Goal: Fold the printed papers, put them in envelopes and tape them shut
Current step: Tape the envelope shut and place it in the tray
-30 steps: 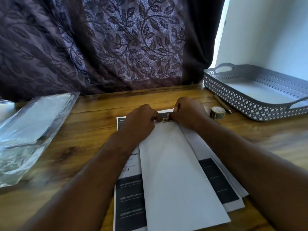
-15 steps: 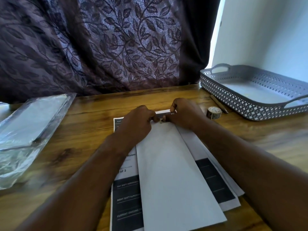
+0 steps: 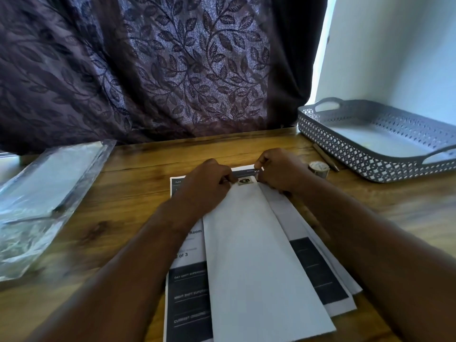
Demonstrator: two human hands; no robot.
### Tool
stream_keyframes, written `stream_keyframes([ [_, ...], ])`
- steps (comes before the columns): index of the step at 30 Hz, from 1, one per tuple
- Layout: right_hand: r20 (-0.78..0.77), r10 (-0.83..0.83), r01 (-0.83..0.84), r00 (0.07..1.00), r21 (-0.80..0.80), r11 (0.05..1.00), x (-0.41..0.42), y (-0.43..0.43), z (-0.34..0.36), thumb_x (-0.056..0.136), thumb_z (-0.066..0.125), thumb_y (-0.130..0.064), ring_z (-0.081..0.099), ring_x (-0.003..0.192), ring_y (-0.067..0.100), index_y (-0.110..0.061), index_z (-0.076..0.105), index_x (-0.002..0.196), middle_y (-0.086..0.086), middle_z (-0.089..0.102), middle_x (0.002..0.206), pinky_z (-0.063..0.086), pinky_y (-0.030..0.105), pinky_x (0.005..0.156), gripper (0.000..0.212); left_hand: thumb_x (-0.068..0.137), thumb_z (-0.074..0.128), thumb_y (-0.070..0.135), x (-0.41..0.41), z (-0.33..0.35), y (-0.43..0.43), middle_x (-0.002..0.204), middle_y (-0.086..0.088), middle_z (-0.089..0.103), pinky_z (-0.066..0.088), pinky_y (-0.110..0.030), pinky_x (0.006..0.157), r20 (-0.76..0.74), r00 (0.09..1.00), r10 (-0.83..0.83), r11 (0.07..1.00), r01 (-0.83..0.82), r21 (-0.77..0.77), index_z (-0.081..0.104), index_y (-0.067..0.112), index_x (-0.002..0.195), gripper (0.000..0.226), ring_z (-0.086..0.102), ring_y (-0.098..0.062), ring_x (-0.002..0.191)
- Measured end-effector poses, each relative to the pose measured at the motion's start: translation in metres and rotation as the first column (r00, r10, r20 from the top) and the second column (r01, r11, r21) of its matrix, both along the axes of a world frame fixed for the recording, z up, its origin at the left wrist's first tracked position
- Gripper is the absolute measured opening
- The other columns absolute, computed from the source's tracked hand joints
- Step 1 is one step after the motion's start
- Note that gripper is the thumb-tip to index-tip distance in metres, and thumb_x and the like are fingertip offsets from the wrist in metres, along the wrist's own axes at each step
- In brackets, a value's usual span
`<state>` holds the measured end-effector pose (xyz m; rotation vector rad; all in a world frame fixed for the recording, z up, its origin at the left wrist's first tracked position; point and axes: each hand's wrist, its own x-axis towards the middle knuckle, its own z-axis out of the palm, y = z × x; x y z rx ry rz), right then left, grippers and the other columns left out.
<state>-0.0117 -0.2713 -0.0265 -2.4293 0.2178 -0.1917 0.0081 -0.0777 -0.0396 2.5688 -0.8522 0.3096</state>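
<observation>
Sealing stage: a person's left hand [image 3: 207, 185] and right hand [image 3: 282, 170] meet at the far end of a long white envelope [image 3: 259, 255], fingers of both curled and pinching that end, with a small patterned piece of tape [image 3: 243, 181] lying between the two sets of fingertips across the closure. The envelope runs from the fingertips back toward the wrists and lies on top of a fanned stack of printed papers [image 3: 188, 290], which spreads out beneath both forearms on the wooden table [image 3: 138, 183]. Judged from this, the paper for this envelope is already inside and the taping is in hand; the next move calls for smoothing the tape flat with a fingertip while the other hand keeps the flap from lifting, then setting the envelope aside and taking a fresh sheet. Whether the tape is fully stuck down cannot be made out at this distance. The roll of tape [image 3: 318, 169] stands just right of the right hand, a pen [image 3: 326, 157] and a grey perforated tray [image 3: 370, 156] beyond it; a clear plastic pack [image 3: 49, 193] lies well left of the left hand. Legible on the sheets: "Room", "of 3", "DAY SHIFT SUPERVISOR", "NIGHT SHIFT SUPER…", "CURRENT ONGOING", and what looks like "#17" beside the right forefinger; no brand shows
</observation>
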Motion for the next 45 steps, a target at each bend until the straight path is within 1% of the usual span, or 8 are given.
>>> stream_keyframes([
  [5,0.025,0.057,-0.058,0.998,0.019,0.998,-0.005,-0.001,0.001,0.091,0.070,-0.019,0.056,0.059,0.012,-0.020,0.070,0.092,-0.002,0.062,0.080,0.037,0.016,0.034,0.002,0.086,0.068,0.048,-0.002,-0.004,-0.002,0.092,0.005,0.048,0.035,-0.025,0.063,0.011,1.000,0.006,1.000,-0.006,-0.017,0.068,0.028,0.100,0.024,0.054,-0.014,0.085],
  [10,0.016,0.190,-0.186,0.982,-0.144,0.972,-0.008,-0.001,0.003,0.077,0.084,-0.034,0.054,0.076,0.005,-0.026,0.069,0.093,-0.010,0.062,0.090,0.036,0.020,0.056,0.023,0.085,0.067,0.052,-0.002,-0.009,-0.001,0.098,0.005,0.046,0.034,-0.026,0.070,-0.017,0.999,0.027,0.999,-0.028,-0.046,0.067,0.027,0.111,0.036,0.050,-0.012,0.089],
  [22,0.132,0.167,-0.167,0.977,-0.013,0.986,-0.006,0.004,-0.005,0.081,0.082,-0.022,0.053,0.066,0.002,-0.025,0.065,0.089,-0.011,0.059,0.075,0.036,0.013,0.051,0.018,0.085,0.073,0.019,-0.003,-0.002,0.003,0.091,0.007,0.063,0.044,-0.033,0.075,0.124,0.991,0.058,0.980,-0.033,-0.198,0.061,0.026,0.091,0.015,0.056,-0.017,0.090],
  [26,0.262,0.174,-0.211,0.949,0.120,0.970,-0.006,0.005,0.000,0.088,0.074,-0.019,0.051,0.063,0.009,-0.020,0.065,0.077,-0.007,0.059,0.069,0.039,0.028,0.060,0.015,0.086,0.070,0.030,-0.005,0.004,0.004,0.093,0.014,0.068,0.047,-0.035,0.079,0.213,0.965,0.152,0.966,-0.100,-0.238,0.068,0.031,0.097,0.011,0.059,-0.012,0.092],
  [30,0.337,0.018,-0.159,0.941,0.396,0.904,-0.010,0.005,0.004,0.092,0.070,-0.023,0.057,0.068,0.015,-0.021,0.063,0.076,-0.003,0.065,0.072,0.043,0.034,0.063,0.018,0.091,0.068,0.031,-0.006,0.006,0.011,0.098,0.019,0.068,0.048,-0.027,0.079,-0.082,0.979,0.185,0.848,-0.201,-0.490,0.069,0.030,0.102,0.011,0.062,-0.005,0.090],
  [34,0.271,-0.027,-0.095,0.962,0.428,0.899,-0.010,0.005,0.001,0.094,0.068,-0.026,0.061,0.076,0.018,-0.018,0.066,0.089,0.003,0.069,0.084,0.045,0.031,0.065,0.009,0.088,0.075,0.022,-0.009,0.008,0.013,0.088,0.000,0.076,0.058,-0.051,0.079,-0.440,0.898,-0.015,0.643,-0.328,-0.692,0.072,0.021,0.097,0.010,0.073,-0.028,0.086],
  [40,0.176,0.063,-0.155,0.982,0.575,0.803,-0.027,0.004,0.016,0.091,0.071,-0.030,0.072,0.079,0.029,-0.016,0.071,0.086,0.006,0.076,0.084,0.058,0.051,0.076,0.015,0.093,0.068,0.015,-0.010,0.021,0.015,0.087,-0.018,0.075,0.055,-0.032,0.055,-0.501,0.860,-0.095,0.489,-0.398,-0.776,0.068,0.004,0.099,0.013,0.073,-0.030,0.072],
  [45,-0.129,0.336,-0.194,0.933,0.604,0.773,-0.068,-0.014,0.029,0.088,0.075,-0.020,0.074,0.097,0.032,-0.009,0.066,0.118,0.010,0.076,0.108,0.056,0.055,0.092,0.034,0.092,0.070,0.026,0.005,0.015,0.030,0.086,-0.010,0.077,0.061,-0.055,0.071,-0.499,0.866,0.030,0.451,-0.457,-0.767,0.070,0.015,0.098,0.013,0.075,-0.032,0.078],
])
